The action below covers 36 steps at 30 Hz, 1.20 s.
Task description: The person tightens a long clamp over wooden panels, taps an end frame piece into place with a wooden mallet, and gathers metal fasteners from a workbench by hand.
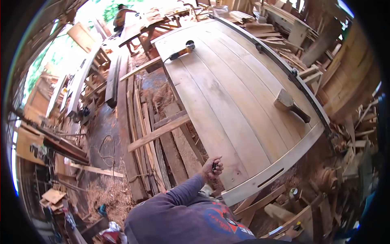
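My left hand [212, 168] is closed, palm up, beside the near left corner of a large wooden panel [227, 97] made of planks. Small dark pieces show between its fingers, too small to name. At the lower right edge, my right hand [291, 232] reaches down by a wooden box [290, 223], close to a small yellow and black object [298, 224]. Its fingers are too small and unclear to read. On the panel lie a wooden mallet [283, 100] with a dark handle and, farther off, an angle grinder [182, 52]. The panel's near end rail has a slot [271, 177].
A long dark metal bar [280, 67] runs along the panel's right edge. Wooden supports [158, 131] and long boards [134, 122] lie to the left. Wood shavings [111, 193] cover the floor. Scrap wood is piled at right. Another person [120, 19] stands far off by a bench.
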Tool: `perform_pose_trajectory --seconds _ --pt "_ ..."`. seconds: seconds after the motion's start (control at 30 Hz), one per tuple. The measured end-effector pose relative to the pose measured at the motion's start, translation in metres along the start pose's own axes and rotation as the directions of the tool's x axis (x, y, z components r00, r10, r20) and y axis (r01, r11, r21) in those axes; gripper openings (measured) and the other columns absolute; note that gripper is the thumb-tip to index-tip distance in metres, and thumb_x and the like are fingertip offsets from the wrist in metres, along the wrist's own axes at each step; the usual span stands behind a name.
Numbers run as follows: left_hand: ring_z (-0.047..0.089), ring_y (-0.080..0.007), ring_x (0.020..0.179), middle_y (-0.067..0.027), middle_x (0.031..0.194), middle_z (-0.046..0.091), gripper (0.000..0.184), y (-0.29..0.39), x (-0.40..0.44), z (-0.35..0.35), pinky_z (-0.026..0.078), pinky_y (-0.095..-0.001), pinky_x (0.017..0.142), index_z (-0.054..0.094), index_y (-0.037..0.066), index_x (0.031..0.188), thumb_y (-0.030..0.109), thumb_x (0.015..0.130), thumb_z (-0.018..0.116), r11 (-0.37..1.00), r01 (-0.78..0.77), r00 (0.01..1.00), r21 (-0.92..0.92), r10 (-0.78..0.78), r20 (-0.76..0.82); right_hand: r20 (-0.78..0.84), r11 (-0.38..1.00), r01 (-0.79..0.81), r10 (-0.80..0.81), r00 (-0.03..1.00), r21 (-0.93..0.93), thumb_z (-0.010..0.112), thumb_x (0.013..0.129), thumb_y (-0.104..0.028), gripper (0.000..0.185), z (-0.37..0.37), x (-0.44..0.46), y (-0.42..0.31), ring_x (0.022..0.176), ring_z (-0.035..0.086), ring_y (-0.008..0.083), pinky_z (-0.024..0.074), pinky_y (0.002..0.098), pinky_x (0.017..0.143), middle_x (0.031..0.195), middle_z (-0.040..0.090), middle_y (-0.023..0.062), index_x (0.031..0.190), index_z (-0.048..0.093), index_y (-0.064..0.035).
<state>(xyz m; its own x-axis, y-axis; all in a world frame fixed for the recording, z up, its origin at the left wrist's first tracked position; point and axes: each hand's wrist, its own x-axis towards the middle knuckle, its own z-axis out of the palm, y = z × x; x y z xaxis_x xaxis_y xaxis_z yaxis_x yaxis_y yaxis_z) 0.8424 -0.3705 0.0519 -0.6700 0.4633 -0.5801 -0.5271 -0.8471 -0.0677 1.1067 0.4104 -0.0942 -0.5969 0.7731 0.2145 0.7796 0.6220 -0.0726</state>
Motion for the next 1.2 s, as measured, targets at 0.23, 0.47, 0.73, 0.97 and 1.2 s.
perform_pose_trajectory --seconds 0.23,0.47,0.73,0.97,1.2 --pt "0.04 -0.0092 0.043 -0.0006 0.057 0.052 0.052 -0.057 -0.012 0.012 0.028 -0.0217 0.031 0.043 0.019 0.051 0.032 0.101 0.054 0.999 0.006 0.994 0.034 -0.002 -0.11 0.336 0.869 -0.399 0.484 0.808 -0.291 0.068 0.087 -0.047 0.076 -0.079 -0.02 -0.109 0.127 0.053 0.0386 0.0458 0.0475 0.104 0.14 0.05 0.0294 0.137 0.044 0.0048" --pt "0.041 -0.0089 0.043 -0.0023 0.057 0.055 0.051 -0.059 0.003 0.044 0.028 -0.0223 0.032 0.046 0.018 0.051 0.031 0.101 0.053 0.995 -0.028 0.996 0.098 0.036 -0.079 0.42 0.946 -0.296 0.324 0.847 -0.133 0.074 0.079 -0.036 0.065 -0.071 0.006 -0.076 0.11 0.064 0.0412 0.0497 0.0481 0.097 0.116 0.065 0.0288 0.126 0.053 0.004" --pt "0.042 -0.01 0.044 -0.0015 0.059 0.055 0.051 -0.083 0.027 0.05 0.03 -0.0225 0.032 0.046 0.018 0.052 0.031 0.101 0.053 0.984 0.098 0.995 0.147 -0.093 -0.04 0.436 0.988 -0.137 0.154 0.887 -0.071 0.065 0.074 -0.024 0.051 -0.144 0.056 -0.044 0.107 0.063 0.0426 0.0495 0.0457 0.096 0.112 0.065 0.029 0.114 0.058 0.0074" --pt "0.035 -0.0056 0.044 0.0061 0.06 0.041 0.026 -0.08 0.059 0.031 0.028 -0.0191 0.035 0.049 0.018 0.073 0.026 0.096 0.057 0.971 0.198 0.979 0.131 -0.201 0.01 0.026 0.985 -0.085 0.082 0.996 0.15 0.064 0.093 -0.025 0.055 -0.213 0.018 0.1 0.121 0.056 0.0376 0.0426 0.0436 0.105 0.13 0.058 0.027 0.132 0.049 0.0101" --pt "0.046 -0.0103 0.054 0.0015 0.067 0.053 0.046 -0.06 0.081 0.04 0.037 -0.0234 0.041 0.052 0.011 0.074 0.035 0.109 0.033 0.885 0.416 0.827 0.21 -0.464 0.317 -0.064 0.882 -0.409 0.406 0.912 -0.236 0.063 0.088 -0.02 0.069 -0.374 -0.15 0.072 0.102 0.062 0.048 0.0505 0.0519 0.088 0.113 0.061 0.0332 0.146 0.033 0.0008"
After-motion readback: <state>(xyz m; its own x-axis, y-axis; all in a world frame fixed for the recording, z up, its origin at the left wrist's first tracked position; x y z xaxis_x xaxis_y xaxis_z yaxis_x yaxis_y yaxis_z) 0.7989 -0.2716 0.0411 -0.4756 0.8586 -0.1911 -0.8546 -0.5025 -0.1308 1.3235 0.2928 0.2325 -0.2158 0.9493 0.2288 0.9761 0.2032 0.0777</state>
